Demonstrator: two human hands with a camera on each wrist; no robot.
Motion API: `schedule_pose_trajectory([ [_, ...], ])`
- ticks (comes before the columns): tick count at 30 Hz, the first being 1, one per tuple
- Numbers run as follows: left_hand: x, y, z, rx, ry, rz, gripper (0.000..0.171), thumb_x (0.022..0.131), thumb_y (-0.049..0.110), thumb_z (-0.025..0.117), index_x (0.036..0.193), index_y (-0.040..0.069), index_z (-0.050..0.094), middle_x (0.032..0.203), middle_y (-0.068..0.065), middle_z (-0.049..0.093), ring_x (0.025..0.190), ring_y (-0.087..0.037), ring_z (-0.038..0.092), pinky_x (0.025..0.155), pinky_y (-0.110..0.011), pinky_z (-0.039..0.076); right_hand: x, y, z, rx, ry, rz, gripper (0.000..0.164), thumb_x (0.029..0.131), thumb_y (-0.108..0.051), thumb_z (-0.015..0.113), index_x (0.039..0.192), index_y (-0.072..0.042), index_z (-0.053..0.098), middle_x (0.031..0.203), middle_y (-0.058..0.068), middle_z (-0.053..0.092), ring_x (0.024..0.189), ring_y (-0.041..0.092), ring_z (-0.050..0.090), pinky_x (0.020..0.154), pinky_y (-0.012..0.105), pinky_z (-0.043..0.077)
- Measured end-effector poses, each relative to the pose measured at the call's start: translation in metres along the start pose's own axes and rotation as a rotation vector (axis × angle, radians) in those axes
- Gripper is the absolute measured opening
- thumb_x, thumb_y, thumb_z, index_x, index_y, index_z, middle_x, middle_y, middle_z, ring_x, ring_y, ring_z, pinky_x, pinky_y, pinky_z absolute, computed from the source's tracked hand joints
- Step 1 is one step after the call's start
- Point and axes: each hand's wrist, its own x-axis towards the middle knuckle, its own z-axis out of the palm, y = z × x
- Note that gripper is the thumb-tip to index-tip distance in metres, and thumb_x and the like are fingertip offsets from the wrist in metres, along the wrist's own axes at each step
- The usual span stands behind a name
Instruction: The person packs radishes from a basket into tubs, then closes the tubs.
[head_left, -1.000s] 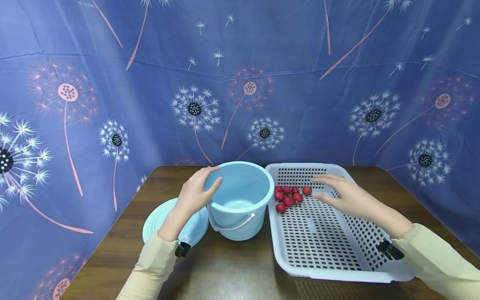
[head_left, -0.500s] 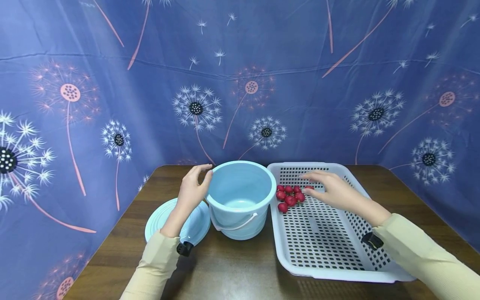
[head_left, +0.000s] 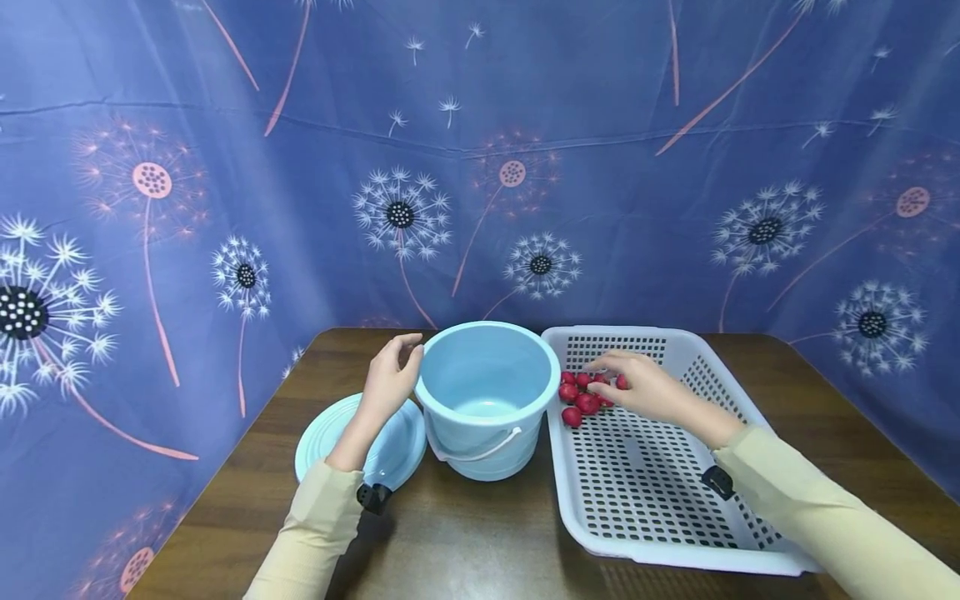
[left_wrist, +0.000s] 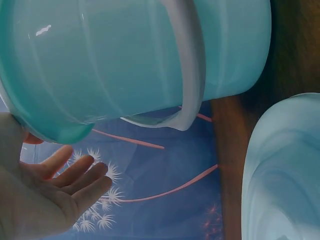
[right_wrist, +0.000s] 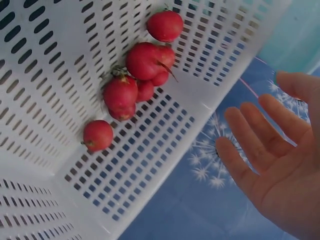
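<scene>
A light blue bucket [head_left: 487,375] with a white handle stands mid-table. At its left rim is my left hand [head_left: 392,375]; in the left wrist view the thumb lies by the rim and the other fingers [left_wrist: 82,175] are loosely extended. To the bucket's right, a white perforated basket [head_left: 645,554] holds several red radishes [head_left: 587,403] in its far left part. My right hand [head_left: 645,385] hovers over the basket above the radishes, holding nothing; its fingers [right_wrist: 247,132] are spread and apart from the radishes [right_wrist: 120,95] in the right wrist view.
A round light blue lid [head_left: 322,433] lies on the wooden table [head_left: 465,542] left of the bucket, under my left forearm. Behind the table hangs a blue dandelion-print cloth [head_left: 420,83]. The basket stands close against the bucket's right side.
My right hand has moved left and slightly down over the radishes. My left hand has drawn a little back from over the bucket's opening to its left rim.
</scene>
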Motion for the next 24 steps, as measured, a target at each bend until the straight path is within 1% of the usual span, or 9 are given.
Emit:
schedule_pose_trajectory([
  [5,0.002,-0.003,0.004,-0.023,-0.015,-0.041,0.036,0.098,0.026,0.045,0.127,0.008,0.055,0.126,-0.013,0.058,0.117,-0.027,0.054,0.097,-0.043,0.043,0.004,0.005,0.010,-0.010,0.007,-0.011,0.022,0.085,-0.017,0.068,0.104,-0.007,0.068,0.094,0.005,0.065,0.076,0.012,0.057,0.063,0.026,0.048],
  [8,0.001,-0.005,0.005,-0.042,-0.017,-0.057,0.035,0.098,0.027,0.045,0.127,0.010,0.056,0.125,-0.011,0.060,0.116,-0.025,0.055,0.096,-0.042,0.044,0.006,0.007,0.016,-0.012,0.003,-0.023,0.022,0.084,-0.015,0.069,0.103,-0.006,0.069,0.093,0.006,0.066,0.076,0.014,0.058,0.065,0.029,0.050],
  [12,0.000,-0.006,0.006,-0.066,-0.012,-0.057,0.035,0.098,0.026,0.045,0.128,0.011,0.056,0.126,-0.011,0.060,0.117,-0.025,0.055,0.096,-0.042,0.044,0.007,0.010,0.025,0.002,-0.004,-0.005,0.023,0.083,-0.014,0.069,0.103,-0.005,0.068,0.097,0.009,0.067,0.079,0.016,0.062,0.068,0.032,0.053],
  [15,0.000,-0.007,0.007,-0.089,-0.012,-0.052,0.035,0.098,0.025,0.046,0.128,0.011,0.056,0.126,-0.011,0.060,0.118,-0.025,0.055,0.096,-0.042,0.044,0.007,0.013,0.033,0.049,-0.006,0.016,0.023,0.084,-0.014,0.068,0.104,-0.004,0.068,0.100,0.011,0.067,0.081,0.017,0.064,0.070,0.034,0.054],
  [19,0.000,-0.006,0.007,-0.113,-0.021,-0.059,0.034,0.097,0.026,0.047,0.127,0.013,0.058,0.127,-0.010,0.060,0.119,-0.026,0.054,0.097,-0.043,0.044,0.005,0.018,0.043,0.139,-0.021,0.052,0.025,0.085,-0.013,0.067,0.108,-0.002,0.067,0.104,0.013,0.068,0.083,0.019,0.065,0.072,0.037,0.054],
  [21,-0.001,-0.006,0.007,-0.120,-0.026,-0.066,0.034,0.097,0.026,0.047,0.127,0.013,0.057,0.128,-0.010,0.059,0.120,-0.026,0.054,0.098,-0.043,0.043,0.004,0.020,0.046,0.170,-0.024,0.076,0.026,0.085,-0.013,0.067,0.109,-0.002,0.067,0.105,0.013,0.068,0.083,0.018,0.065,0.072,0.035,0.053],
  [24,-0.001,-0.006,0.006,-0.136,-0.027,-0.081,0.034,0.097,0.027,0.047,0.127,0.014,0.057,0.128,-0.011,0.059,0.120,-0.027,0.054,0.098,-0.045,0.043,0.005,0.021,0.049,0.177,-0.014,0.079,0.027,0.085,-0.015,0.068,0.109,-0.003,0.067,0.105,0.012,0.068,0.080,0.015,0.063,0.069,0.032,0.052],
])
